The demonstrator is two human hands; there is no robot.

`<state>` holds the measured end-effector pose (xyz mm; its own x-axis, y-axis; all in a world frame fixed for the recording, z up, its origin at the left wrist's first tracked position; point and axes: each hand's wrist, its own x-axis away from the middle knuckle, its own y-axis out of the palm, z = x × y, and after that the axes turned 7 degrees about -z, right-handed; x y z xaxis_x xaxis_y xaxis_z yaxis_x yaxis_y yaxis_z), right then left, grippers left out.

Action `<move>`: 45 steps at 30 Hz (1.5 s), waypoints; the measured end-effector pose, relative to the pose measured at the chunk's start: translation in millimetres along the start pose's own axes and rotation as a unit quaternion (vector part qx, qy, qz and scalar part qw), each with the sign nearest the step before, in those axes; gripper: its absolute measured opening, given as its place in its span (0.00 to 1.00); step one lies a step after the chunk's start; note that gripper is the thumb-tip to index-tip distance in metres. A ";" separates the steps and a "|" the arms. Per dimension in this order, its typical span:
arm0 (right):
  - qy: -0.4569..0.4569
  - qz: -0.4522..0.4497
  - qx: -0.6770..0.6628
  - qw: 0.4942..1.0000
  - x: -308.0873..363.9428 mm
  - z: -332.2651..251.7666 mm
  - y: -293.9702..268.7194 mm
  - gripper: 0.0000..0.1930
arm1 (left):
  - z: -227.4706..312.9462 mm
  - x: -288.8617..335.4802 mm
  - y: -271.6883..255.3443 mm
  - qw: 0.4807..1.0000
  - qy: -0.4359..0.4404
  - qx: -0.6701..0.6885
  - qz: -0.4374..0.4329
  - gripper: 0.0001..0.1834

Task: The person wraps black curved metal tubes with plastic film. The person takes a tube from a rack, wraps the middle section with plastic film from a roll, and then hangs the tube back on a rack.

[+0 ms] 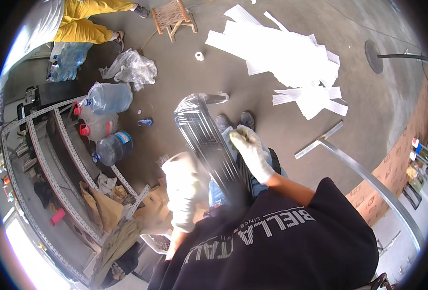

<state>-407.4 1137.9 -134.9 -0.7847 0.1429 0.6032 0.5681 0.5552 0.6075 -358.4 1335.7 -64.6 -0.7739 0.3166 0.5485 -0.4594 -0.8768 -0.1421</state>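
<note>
A long bundle [206, 137] wrapped in shiny black and clear plastic film stands tilted in front of my body, its lower end against my lap. Its far end bends over to the right. On its left side is my left hand [180, 181] in a white glove; motion blurs it, so its fingers and anything in them cannot be made out. My right hand [252, 152], also in a white glove, is at the bundle's right side, above my thigh. Its fingers are curled closed; what they hold, if anything, is hidden.
Large water bottles [110, 99] stand beside a metal shelf frame [42, 145] on the left. Crumpled plastic [131, 67] and white sheets [281, 53] lie on the floor. Further around are a folding stool [171, 18], a T-shaped metal stand [320, 140] and another person's yellow trousers [81, 26].
</note>
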 end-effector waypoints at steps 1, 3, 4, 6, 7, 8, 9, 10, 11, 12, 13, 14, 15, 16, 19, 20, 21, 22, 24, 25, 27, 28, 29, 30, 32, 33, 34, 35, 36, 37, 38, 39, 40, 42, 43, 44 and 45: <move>-0.035 -0.068 -0.087 0.993 12.6 4.0 4.6 0.10 | 52.0 -7.1 33.7 0.933 0.116 -0.339 0.015 0.14; -0.089 -0.192 0.099 0.972 43.6 -27.2 40.9 0.17 | 33.5 -1.2 40.2 0.987 0.112 -0.058 -0.097 0.26; -0.091 -0.183 0.109 0.973 53.3 -30.2 45.9 0.21 | 22.0 2.7 53.3 0.992 0.030 0.099 -0.079 0.26; -0.075 -0.099 0.047 0.991 63.0 -32.1 46.1 0.28 | 68.6 16.8 81.8 0.982 0.130 -0.009 -0.138 0.24; -0.075 -0.068 0.023 0.995 67.1 -40.0 37.9 0.27 | 60.6 14.6 79.2 0.973 0.142 -0.098 -0.155 0.21; -0.062 -0.072 -0.014 0.995 68.8 -49.9 22.8 0.26 | 45.8 7.8 70.9 0.955 0.153 -0.186 -0.171 0.18; -0.048 -0.042 -0.020 0.998 74.7 -55.2 5.0 0.26 | 23.0 -9.7 65.9 0.965 0.134 -0.159 -0.159 0.19; -0.031 -0.012 -0.028 0.999 81.6 -58.9 -10.6 0.26 | 0.4 -27.3 61.1 0.974 0.115 -0.132 -0.145 0.19; -0.042 0.018 0.031 0.998 89.4 -61.6 -17.7 0.27 | -23.1 -45.1 56.2 0.981 0.097 -0.103 -0.131 0.20; -0.026 0.015 0.067 0.997 89.4 -54.6 -35.6 0.25 | -53.2 -65.8 58.9 0.986 0.073 -0.122 -0.090 0.18; 0.027 0.019 0.020 0.999 85.9 -48.8 -56.1 0.24 | -83.1 -87.2 61.1 0.988 0.048 -0.137 -0.051 0.17; 0.079 0.022 -0.025 0.996 75.6 -40.2 -76.6 0.23 | -123.6 -90.9 58.8 0.982 0.041 -0.168 -0.078 0.18; 0.111 0.025 0.003 0.993 60.9 -19.2 -95.0 0.22 | -162.4 -94.0 56.7 0.974 0.036 -0.199 -0.107 0.19; 0.144 0.026 0.034 0.989 45.0 4.5 -110.0 0.21 | -200.4 -94.9 53.6 0.965 0.032 -0.226 -0.131 0.20; 0.175 -0.097 -0.088 0.976 -1.5 76.1 -102.8 0.18 | -191.5 -63.7 67.5 0.981 -0.100 0.078 -0.148 0.20; 0.204 -0.125 -0.121 0.963 -9.3 91.6 -87.6 0.17 | -188.0 -53.4 65.1 0.947 -0.149 0.264 -0.108 0.19; 0.235 -0.145 -0.146 0.950 -11.0 101.8 -73.4 0.16 | -179.4 -44.8 60.7 0.901 -0.181 0.389 -0.072 0.19; 0.263 -0.160 -0.171 0.936 -12.0 109.7 -62.1 0.15 | -131.3 -35.7 66.5 0.914 -0.204 0.348 -0.037 0.19; 0.312 -0.189 -0.193 0.911 -5.4 112.2 -42.6 0.13 | -112.7 -15.1 37.9 0.918 -0.164 0.353 -0.079 0.14; 0.329 -0.200 -0.197 0.902 -2.8 110.5 -38.9 0.13 | -90.0 -3.4 30.4 0.930 -0.171 0.318 -0.067 0.15; 0.359 -0.213 -0.190 0.889 4.4 100.3 -37.7 0.11 | -67.1 22.8 17.3 0.950 -0.156 0.259 -0.074 0.35; 0.369 -0.205 -0.175 0.890 5.9 90.0 -41.1 0.11 | -63.3 39.4 12.6 0.966 -0.115 0.224 -0.059 0.35; 0.373 -0.178 -0.150 0.898 8.8 71.3 -43.6 0.11 | -54.8 49.8 10.6 0.976 -0.103 0.191 -0.017 0.35; 0.385 -0.125 -0.103 0.909 11.5 48.3 -46.7 0.11 | -50.6 60.9 7.9 0.982 -0.090 0.161 0.028 0.35; 0.218 0.028 0.079 0.972 24.0 19.7 -66.4 0.10 | -21.6 69.6 4.8 0.993 -0.067 0.085 -0.038 0.34; 0.081 0.054 0.110 0.989 40.6 8.8 -67.7 0.09 | -11.2 69.8 11.0 0.996 -0.049 0.045 -0.052 0.35; 0.058 -0.090 0.080 0.991 53.0 -10.0 -75.6 0.09 | -1.3 69.0 22.3 0.997 -0.032 0.000 -0.065 0.35; 0.065 -0.137 0.067 0.986 63.6 -16.8 -62.9 0.11 | 11.7 65.8 37.2 0.995 -0.017 -0.056 -0.082 0.36; 0.077 -0.186 0.057 0.978 74.2 -23.0 -48.8 0.16 | 25.5 65.4 52.2 0.989 -0.003 -0.108 -0.102 0.37; 0.090 -0.237 0.043 0.967 85.7 -32.2 -33.5 0.22 | 47.2 65.3 70.8 0.979 0.007 -0.164 -0.120 0.38; 0.059 -0.177 0.061 0.981 100.6 -40.0 -9.6 0.25 | 60.6 60.6 86.0 0.966 0.015 -0.208 -0.153 0.38; 0.023 -0.114 0.075 0.990 114.3 -48.4 10.2 0.27 | 75.0 52.2 99.1 0.953 0.020 -0.234 -0.191 0.39; -0.010 -0.060 0.091 0.994 120.9 -52.7 19.9 0.30 | 85.7 49.8 109.4 0.945 0.025 -0.247 -0.214 0.40; 0.003 -0.026 0.048 0.998 124.0 -57.5 15.7 0.30 | 87.7 49.3 114.5 0.942 0.058 -0.225 -0.242 0.40; 0.023 -0.026 -0.002 0.999 124.9 -61.5 11.4 0.28 | 80.0 48.9 114.2 0.941 0.087 -0.210 -0.251 0.40; 0.031 -0.031 -0.006 0.999 125.5 -64.7 -4.8 0.27 | 61.0 48.9 107.7 0.933 0.097 -0.237 -0.252 0.40; 0.026 -0.066 0.014 0.997 122.5 -58.6 -24.9 0.26 | 20.8 42.1 94.5 0.961 0.048 -0.098 -0.252 0.28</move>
<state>-503.1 1093.6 -45.9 -0.8376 0.0242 0.5457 0.4530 0.5891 0.6692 -425.3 1258.6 -37.8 -0.4634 0.7242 0.5107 -0.8530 -0.5207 -0.0356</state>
